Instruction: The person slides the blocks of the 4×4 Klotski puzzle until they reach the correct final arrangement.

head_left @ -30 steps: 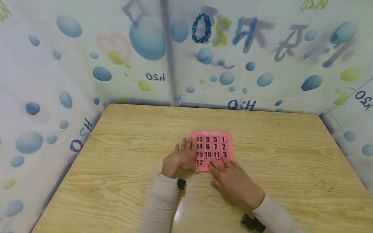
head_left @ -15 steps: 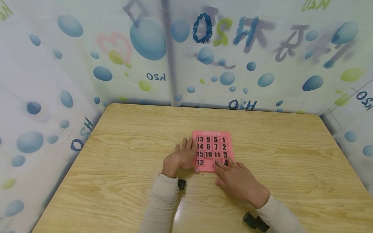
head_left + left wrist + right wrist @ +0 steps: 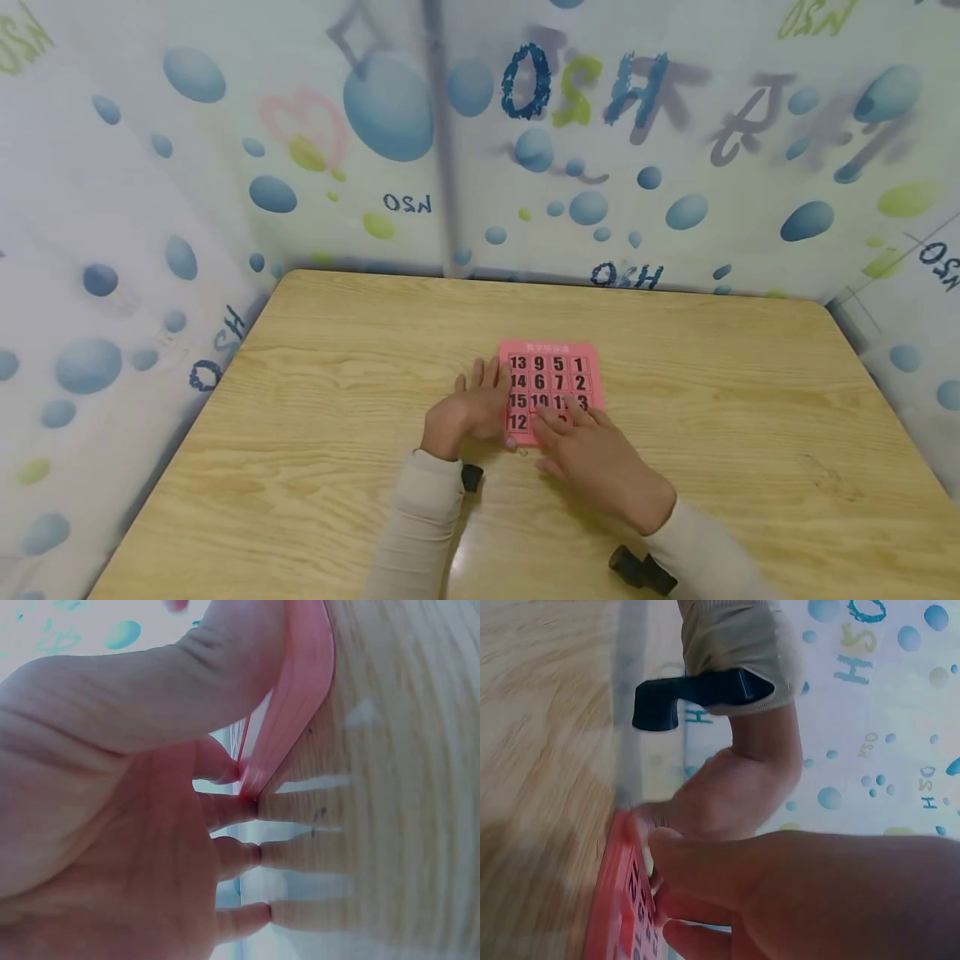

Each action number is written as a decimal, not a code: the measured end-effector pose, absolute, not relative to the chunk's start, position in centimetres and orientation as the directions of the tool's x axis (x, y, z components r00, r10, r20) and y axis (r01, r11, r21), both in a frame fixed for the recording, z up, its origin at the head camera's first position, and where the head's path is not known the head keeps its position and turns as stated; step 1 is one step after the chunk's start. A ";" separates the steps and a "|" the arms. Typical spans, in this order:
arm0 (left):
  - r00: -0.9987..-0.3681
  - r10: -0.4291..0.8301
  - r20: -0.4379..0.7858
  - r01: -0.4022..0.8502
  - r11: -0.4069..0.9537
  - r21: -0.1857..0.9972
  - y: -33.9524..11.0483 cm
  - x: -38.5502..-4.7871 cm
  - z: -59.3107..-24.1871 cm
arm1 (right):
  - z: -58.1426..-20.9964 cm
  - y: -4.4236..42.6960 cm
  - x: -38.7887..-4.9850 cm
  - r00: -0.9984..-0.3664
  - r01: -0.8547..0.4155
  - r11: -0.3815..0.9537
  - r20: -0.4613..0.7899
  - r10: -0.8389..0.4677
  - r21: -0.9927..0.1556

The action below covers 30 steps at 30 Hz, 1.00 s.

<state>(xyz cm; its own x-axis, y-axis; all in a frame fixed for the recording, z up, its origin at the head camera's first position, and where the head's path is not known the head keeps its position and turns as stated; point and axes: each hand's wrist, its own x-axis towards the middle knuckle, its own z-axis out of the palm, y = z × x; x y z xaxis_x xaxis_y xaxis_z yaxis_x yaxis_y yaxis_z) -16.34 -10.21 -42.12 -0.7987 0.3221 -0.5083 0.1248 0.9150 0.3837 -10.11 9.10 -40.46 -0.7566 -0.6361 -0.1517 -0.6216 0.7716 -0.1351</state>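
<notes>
A flat, rectangular pink number puzzle [image 3: 549, 383] with black-numbered square tiles [image 3: 558, 364] lies on the light wood-grain table [image 3: 337, 375], its top row reading 13, 9, 5, 1. The left hand [image 3: 475, 410] lies along its left edge, fingers spread and nearly straight, gripping nothing (several of them meet the table). The right hand [image 3: 600, 462] reaches over the lower rows, fingers extended and pinching nothing, partly covering the bottom numbers. Beige fabric sleeves [image 3: 420, 508] cover both forearms, small black devices [image 3: 624, 567] show by the wrists, and a white, blue-spotted wall [image 3: 405, 242] stands behind.
</notes>
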 end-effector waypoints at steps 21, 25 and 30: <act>-0.792 0.319 -0.520 0.124 0.919 0.373 -10.1 -16.4 -42.2 | -40.8 6.8 -10.3 -0.747 -0.591 0.789 -0.255 -0.614 -0.169; -0.794 0.316 -0.519 0.124 0.920 0.371 -10.1 -16.3 -42.2 | -40.5 7.1 -10.3 -0.756 -0.569 0.801 -0.266 -0.598 -0.187; -0.794 0.317 -0.519 0.126 0.921 0.369 -10.1 -16.3 -42.1 | -40.3 7.4 -10.4 -0.760 -0.559 0.807 -0.272 -0.590 -0.189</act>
